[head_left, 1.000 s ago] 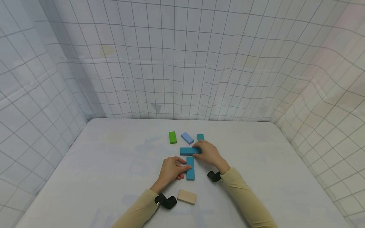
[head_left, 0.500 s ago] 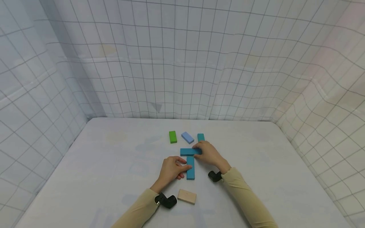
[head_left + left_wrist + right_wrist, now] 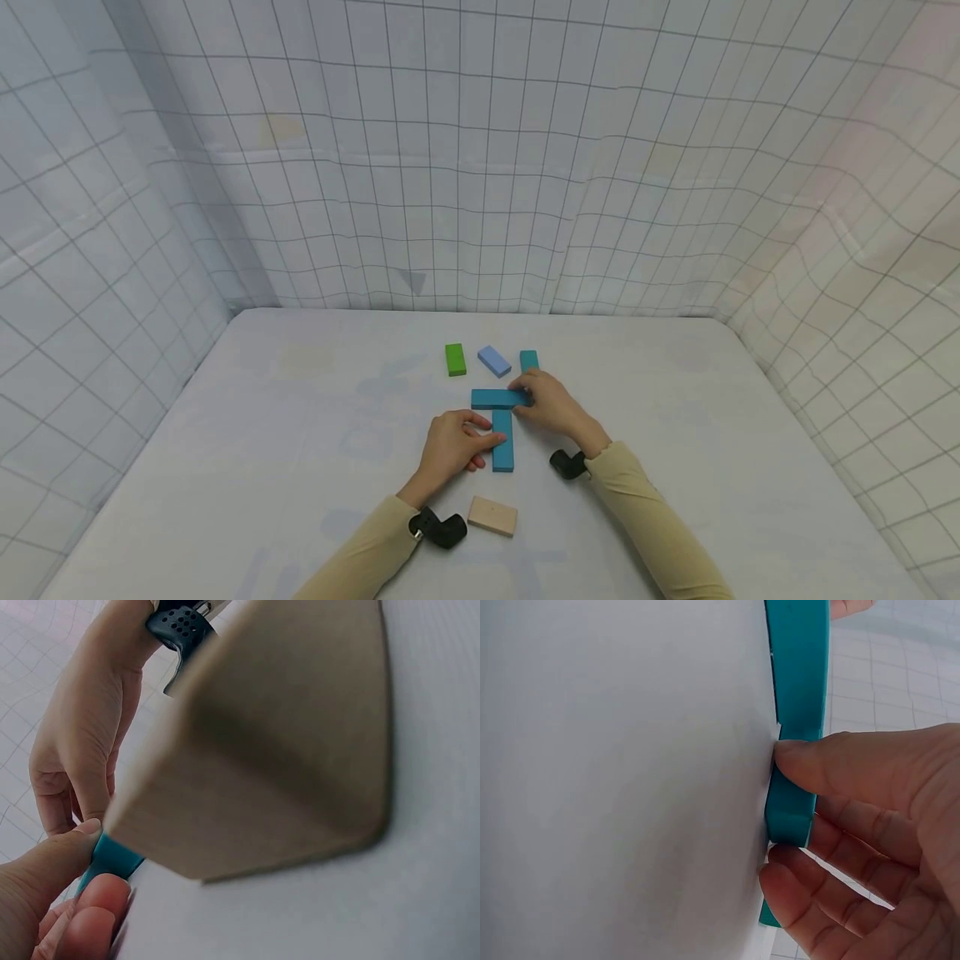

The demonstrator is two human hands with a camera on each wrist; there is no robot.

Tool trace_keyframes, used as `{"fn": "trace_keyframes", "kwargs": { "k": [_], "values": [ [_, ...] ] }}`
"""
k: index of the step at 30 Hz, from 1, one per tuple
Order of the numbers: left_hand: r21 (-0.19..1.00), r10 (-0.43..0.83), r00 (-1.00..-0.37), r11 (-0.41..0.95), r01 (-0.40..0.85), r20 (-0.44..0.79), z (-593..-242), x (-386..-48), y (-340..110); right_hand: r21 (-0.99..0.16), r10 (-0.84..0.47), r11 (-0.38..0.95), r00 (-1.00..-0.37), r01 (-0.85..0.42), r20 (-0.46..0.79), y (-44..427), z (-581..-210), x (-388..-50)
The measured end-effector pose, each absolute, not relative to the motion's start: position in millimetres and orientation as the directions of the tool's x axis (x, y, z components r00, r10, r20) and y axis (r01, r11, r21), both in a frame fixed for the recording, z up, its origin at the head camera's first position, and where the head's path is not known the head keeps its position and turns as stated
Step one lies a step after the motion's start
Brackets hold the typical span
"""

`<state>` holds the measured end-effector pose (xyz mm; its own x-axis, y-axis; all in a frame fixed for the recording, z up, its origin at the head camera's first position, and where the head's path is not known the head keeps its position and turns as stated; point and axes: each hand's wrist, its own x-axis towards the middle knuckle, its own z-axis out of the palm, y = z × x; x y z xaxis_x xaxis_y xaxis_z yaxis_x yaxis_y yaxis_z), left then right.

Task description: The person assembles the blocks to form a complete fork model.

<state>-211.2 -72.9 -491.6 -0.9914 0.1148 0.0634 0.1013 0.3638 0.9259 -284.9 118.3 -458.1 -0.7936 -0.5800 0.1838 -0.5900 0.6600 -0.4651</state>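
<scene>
Two blue blocks form a T on the white table. The crosswise block (image 3: 487, 399) lies at the far end of the lengthwise block (image 3: 503, 457). My right hand (image 3: 551, 402) pinches the crosswise block's right end, thumb on the near side and fingers at the far side. In the right wrist view the thumb presses on that blue block (image 3: 791, 810). My left hand (image 3: 450, 446) holds the lengthwise block from the left, thumb on its top. Only a bit of the blue block (image 3: 114, 856) shows between thumb and fingers in the left wrist view.
A green block (image 3: 455, 360), a light blue block (image 3: 494, 362) and another teal block (image 3: 529, 360) lie beyond the hands. The wooden block (image 3: 492, 516) lies nearer, beside the left wrist. Grid-patterned curtains (image 3: 480, 167) enclose the table.
The crosswise block has come up to the far end of the lengthwise block, closing a small gap, and slid slightly left. Both hands keep their holds.
</scene>
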Motion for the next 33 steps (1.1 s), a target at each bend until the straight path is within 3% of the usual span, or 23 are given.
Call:
{"fn": "trace_keyframes", "kwargs": {
  "k": [33],
  "values": [
    [0.909,0.106,-0.991,0.399,0.121,0.086,-491.1,-210.4,-71.3,-0.455,-0.605,0.635,-0.768,-0.624,0.209,121.9,-459.9,-281.4]
  ]
}}
